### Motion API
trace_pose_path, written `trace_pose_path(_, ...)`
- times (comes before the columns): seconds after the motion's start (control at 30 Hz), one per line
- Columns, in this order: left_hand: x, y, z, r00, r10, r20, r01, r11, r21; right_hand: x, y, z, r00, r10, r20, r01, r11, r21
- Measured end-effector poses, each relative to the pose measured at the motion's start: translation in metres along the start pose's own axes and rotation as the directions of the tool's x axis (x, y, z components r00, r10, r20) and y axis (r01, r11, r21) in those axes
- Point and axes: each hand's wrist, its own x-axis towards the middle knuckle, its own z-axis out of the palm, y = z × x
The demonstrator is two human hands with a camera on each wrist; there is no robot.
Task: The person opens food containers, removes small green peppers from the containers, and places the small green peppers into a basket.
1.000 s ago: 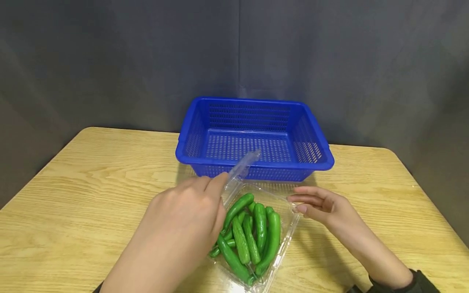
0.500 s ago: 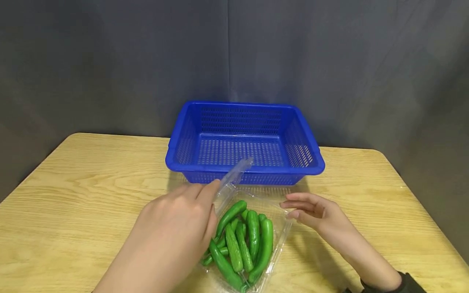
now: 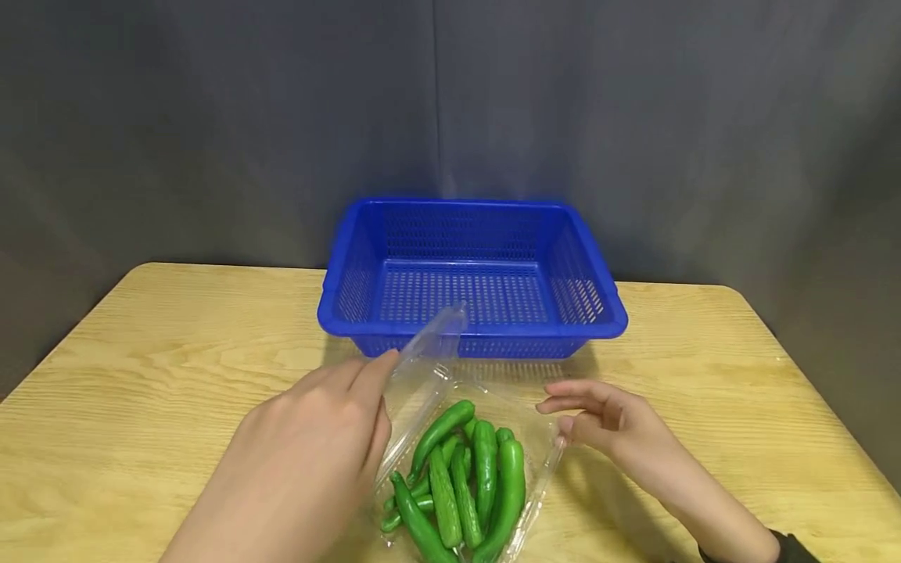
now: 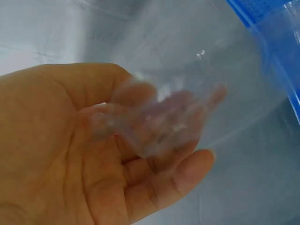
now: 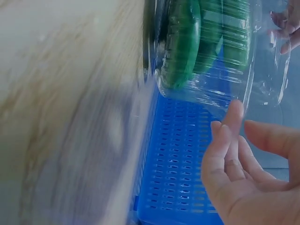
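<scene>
From overhead, the left hand (image 3: 310,438) pinches the clear plastic clamshell lid (image 3: 422,360) up; the right hand (image 3: 605,426), fingers loose, touches the clear plastic tray (image 3: 545,461) holding about seven green cucumbers (image 3: 464,485) on the wooden surface (image 3: 176,367), before one blue plastic basket (image 3: 472,274). At the left wrist, fingers (image 4: 187,173) curl on the lid (image 4: 187,112). At the right wrist, straight fingers (image 5: 229,136) touch the tray (image 5: 211,89).

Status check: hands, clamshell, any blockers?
Left hand holds clear lid raised. Right hand open at clamshell tray edge. Green cucumbers inside, uncovered. Blue basket behind; nothing blocking.
</scene>
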Motion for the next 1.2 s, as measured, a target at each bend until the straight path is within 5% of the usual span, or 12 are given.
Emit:
trace_pose_path(0.2,-0.004,-0.012,-0.010,0.994,-0.098,0.052,0.101,0.994,-0.049,-0.002,0.006,-0.003,1.000,0.010,0.022,-0.010,1.000,-0.010)
trace_pose_path(0.37,-0.006,-0.022,-0.004,0.988,-0.134,0.071,0.139,0.988,-0.063,-0.002,0.015,-0.010,0.998,0.058,0.031,-0.058,0.998,-0.003)
trace_pose_path(0.57,-0.001,-0.043,0.002,0.964,-0.208,0.166,0.215,0.976,-0.026,0.002,0.028,-0.017,0.997,0.058,0.056,-0.059,0.998,0.027)
trace_pose_path(0.77,-0.015,-0.061,0.013,0.944,-0.223,0.245,0.242,0.969,-0.052,-0.006,0.039,-0.019,0.993,0.097,0.067,-0.103,0.991,0.084)
trace_pose_path(1.03,-0.024,-0.081,0.022,0.884,-0.286,0.370,0.373,0.909,-0.187,-0.010,0.029,-0.020,0.995,0.092,0.040,-0.095,0.992,0.082)
trace_pose_path(1.2,-0.024,-0.088,0.026,0.817,-0.288,0.499,0.423,0.888,-0.180,-0.006,0.024,-0.015,0.994,0.106,0.030,-0.108,0.993,0.051)
